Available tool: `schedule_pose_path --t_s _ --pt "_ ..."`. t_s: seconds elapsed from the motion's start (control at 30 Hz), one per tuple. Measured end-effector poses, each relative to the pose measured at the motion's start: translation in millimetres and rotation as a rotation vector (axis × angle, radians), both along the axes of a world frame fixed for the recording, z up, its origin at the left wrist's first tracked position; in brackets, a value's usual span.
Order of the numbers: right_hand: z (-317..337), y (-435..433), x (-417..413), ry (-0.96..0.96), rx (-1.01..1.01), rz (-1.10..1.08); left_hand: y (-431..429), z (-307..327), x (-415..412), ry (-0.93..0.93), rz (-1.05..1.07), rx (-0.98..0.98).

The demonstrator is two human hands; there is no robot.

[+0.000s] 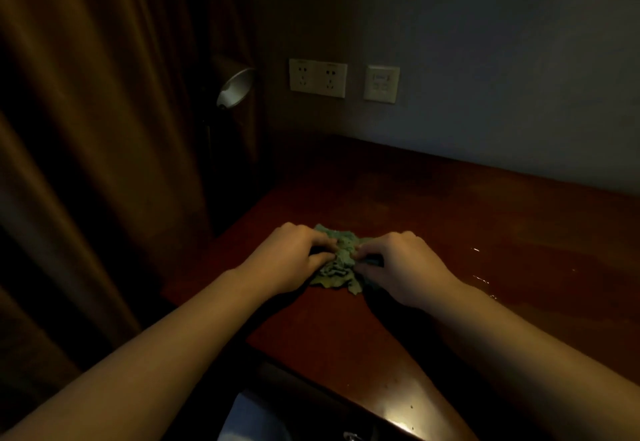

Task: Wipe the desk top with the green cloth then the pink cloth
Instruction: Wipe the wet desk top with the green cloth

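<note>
Above my glossy reddish-brown wooden desk [450,205], a dim grey-blue wall [485,42] carries a cream double socket plate [318,78] and, just beside it, a smaller cream switch plate [381,83]. To my left hang heavy brown curtains [86,111], a dark cone-shaded lamp [235,86] tilted near them.

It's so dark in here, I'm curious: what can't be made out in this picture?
Pink cloth: nowhere in the head view.
Fingertips of the left hand and right hand: partly buried in the green cloth folds.
Desk: right end cut off by the frame edge.
Wall plate markings: too small and dim.
Pale object at bottom edge: cut off, dark.
</note>
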State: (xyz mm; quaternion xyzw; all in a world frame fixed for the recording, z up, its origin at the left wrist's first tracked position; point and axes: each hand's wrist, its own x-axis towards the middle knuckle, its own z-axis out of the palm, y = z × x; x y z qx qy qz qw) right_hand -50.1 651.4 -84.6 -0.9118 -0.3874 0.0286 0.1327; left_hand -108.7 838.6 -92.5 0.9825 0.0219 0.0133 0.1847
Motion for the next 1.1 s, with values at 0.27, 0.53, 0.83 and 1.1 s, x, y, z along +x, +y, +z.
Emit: schedule_pose_path --t_s 0.27,0.53,0.83,1.1 --pt "8 7 11 -0.026 -0.048 -0.019 6 0 27 0.019 -0.043 0.053" --pt "-2 -6 26 0.005 0.012 -0.009 13 1 24 0.0 -0.208 0.084" --pt "-4 -21 20 0.076 -0.029 0.066 3 1 24 -0.1 -0.26 0.233" --pt "4 3 55 0.028 0.049 -0.055 -1 1 59 -0.125 -0.152 0.209"
